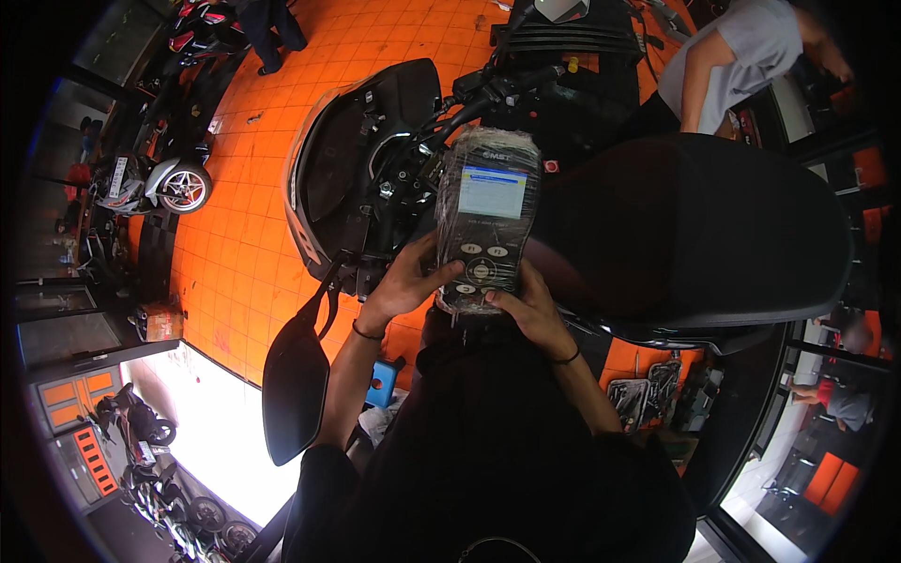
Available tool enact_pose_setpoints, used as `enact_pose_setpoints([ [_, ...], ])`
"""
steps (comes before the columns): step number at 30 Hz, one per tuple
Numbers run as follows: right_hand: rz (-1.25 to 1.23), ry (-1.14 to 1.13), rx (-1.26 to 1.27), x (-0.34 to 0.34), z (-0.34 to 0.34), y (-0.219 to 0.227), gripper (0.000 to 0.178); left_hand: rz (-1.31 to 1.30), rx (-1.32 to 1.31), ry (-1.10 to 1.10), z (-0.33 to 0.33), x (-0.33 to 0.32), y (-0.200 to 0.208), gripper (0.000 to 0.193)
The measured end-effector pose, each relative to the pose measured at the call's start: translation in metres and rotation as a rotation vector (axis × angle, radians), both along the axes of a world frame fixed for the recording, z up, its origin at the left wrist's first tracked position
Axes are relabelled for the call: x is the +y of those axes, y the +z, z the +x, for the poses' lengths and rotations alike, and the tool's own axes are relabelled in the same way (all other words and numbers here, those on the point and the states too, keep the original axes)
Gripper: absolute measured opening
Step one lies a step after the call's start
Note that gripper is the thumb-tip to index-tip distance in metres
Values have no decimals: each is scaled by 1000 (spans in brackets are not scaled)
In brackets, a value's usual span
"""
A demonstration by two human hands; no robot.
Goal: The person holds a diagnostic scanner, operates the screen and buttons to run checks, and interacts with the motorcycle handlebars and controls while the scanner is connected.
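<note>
Both my hands hold a black handheld diagnostic scanner (489, 223) wrapped in clear plastic film, its lit screen towards me. My left hand (409, 280) grips the lower left side, with the thumb on the keypad. On the lower right my right hand (531, 305) closes round the edge, its thumb at a bottom button. Most fingers of both hands are hidden behind the scanner. Beneath it stands a scooter, with its black seat (694, 235) to the right and its handlebar (483, 98) beyond. The scooter's mirror (297, 389) sticks out beside my left forearm.
A person in a grey shirt (741, 56) leans at the far right. Open tool cases (648, 392) lie on the orange tiled floor (253, 235) at the right, and a blue stool (382, 383) stands by my left arm. Another motorcycle (155, 183) is parked at the left.
</note>
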State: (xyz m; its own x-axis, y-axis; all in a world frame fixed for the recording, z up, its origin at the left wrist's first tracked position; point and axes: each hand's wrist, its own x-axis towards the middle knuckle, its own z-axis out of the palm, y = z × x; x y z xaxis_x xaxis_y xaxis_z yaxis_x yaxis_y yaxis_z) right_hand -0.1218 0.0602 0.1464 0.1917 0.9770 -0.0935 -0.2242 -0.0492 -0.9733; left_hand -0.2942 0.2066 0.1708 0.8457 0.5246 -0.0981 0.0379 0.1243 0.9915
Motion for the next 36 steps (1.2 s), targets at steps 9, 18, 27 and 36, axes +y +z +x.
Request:
enact_pose_setpoints([
  [9, -5, 9, -14, 0, 1, -1, 56, -15, 4, 2, -1, 0, 0, 53],
  [18, -27, 10, -19, 1, 0, 1, 56, 4, 0, -8, -1, 1, 0, 52],
  [27, -9, 7, -6, 1, -2, 1, 56, 11, -30, -8, -1, 0, 0, 51],
  [36, -30, -6, 10, -3, -5, -1, 56, 46, -14, -1, -1, 0, 5, 52],
])
